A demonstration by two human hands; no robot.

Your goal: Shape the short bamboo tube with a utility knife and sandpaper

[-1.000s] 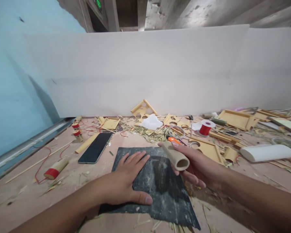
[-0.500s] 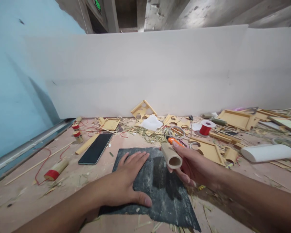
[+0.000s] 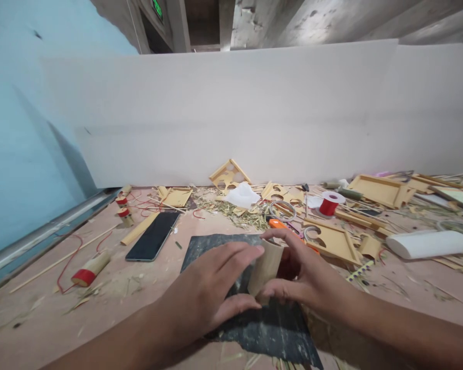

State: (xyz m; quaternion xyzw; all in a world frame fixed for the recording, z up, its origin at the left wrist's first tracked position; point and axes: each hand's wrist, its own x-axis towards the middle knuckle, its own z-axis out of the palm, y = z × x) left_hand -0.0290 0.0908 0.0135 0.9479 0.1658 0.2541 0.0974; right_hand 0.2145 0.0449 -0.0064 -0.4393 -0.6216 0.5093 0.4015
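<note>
A pale bamboo tube [image 3: 263, 270] stands tilted over a dark, dusty sheet that looks like sandpaper [image 3: 273, 329]. My right hand [image 3: 308, 277] grips it from the right, forefinger at the upper rim and thumb low on the near side. From the left, my left hand [image 3: 212, 290] closes on the same tube, its fingertips by the upper part and its thumb near the bottom. Whether the tube's lower end touches the sheet I cannot tell. Just behind the right hand lies an orange-handled tool [image 3: 278, 224], partly hidden.
Left of the sheet lie a phone [image 3: 153, 236] and a bamboo piece with a red band [image 3: 90, 270]. Behind are shavings [image 3: 231, 213], cut-out wooden panels [image 3: 231, 173] and a red spool [image 3: 329, 204]. A white roll [image 3: 430, 244] lies right. A white partition [image 3: 231, 118] stands behind.
The tube has turned from pointing its open end at me to standing more upright, and it has moved lower. My left hand has come off the sheet and onto the tube.
</note>
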